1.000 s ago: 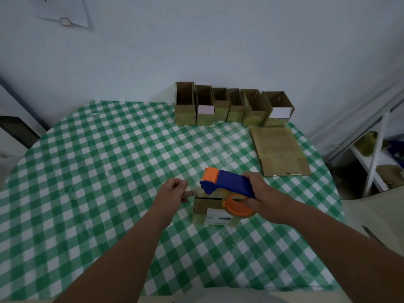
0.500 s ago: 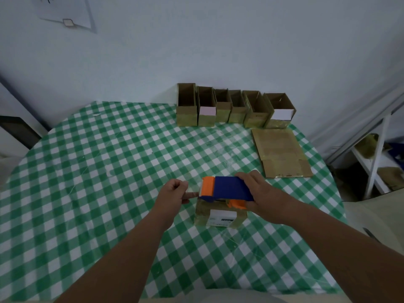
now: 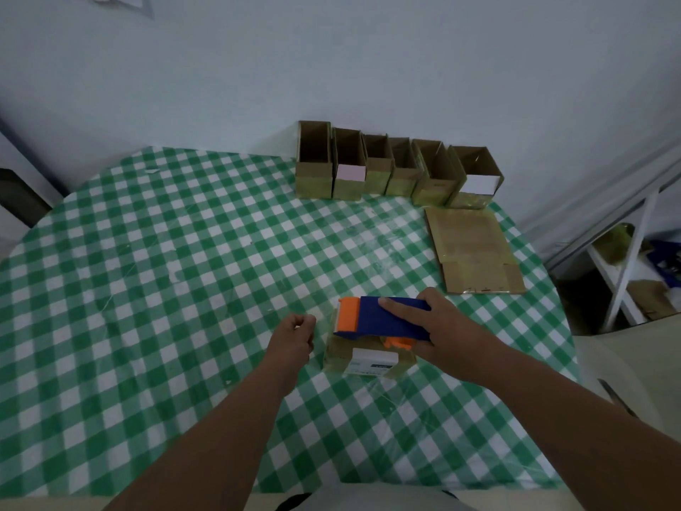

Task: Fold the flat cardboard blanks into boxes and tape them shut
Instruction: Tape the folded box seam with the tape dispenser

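- Head view: the right hand [image 3: 447, 335] gripped a blue and orange tape dispenser [image 3: 379, 319], forefinger stretched along its top. A second before, the dispenser was tilted up with its roll showing; it had since been lowered flat onto the small cardboard box [image 3: 365, 361] near the front of the green checked worktop [image 3: 147, 289].
- The left hand [image 3: 294, 335], curled just left of the box, appeared to pinch the free tape end, though the tape itself was too faint to confirm. It had hardly moved.
- Judgement: tape was being pressed along the box's top seam, so this box was nearly sealed.
- Six open boxes [image 3: 398, 167] stood in a row by the far wall; one flat blank [image 3: 475, 252] lay to the right of centre, unfolded.
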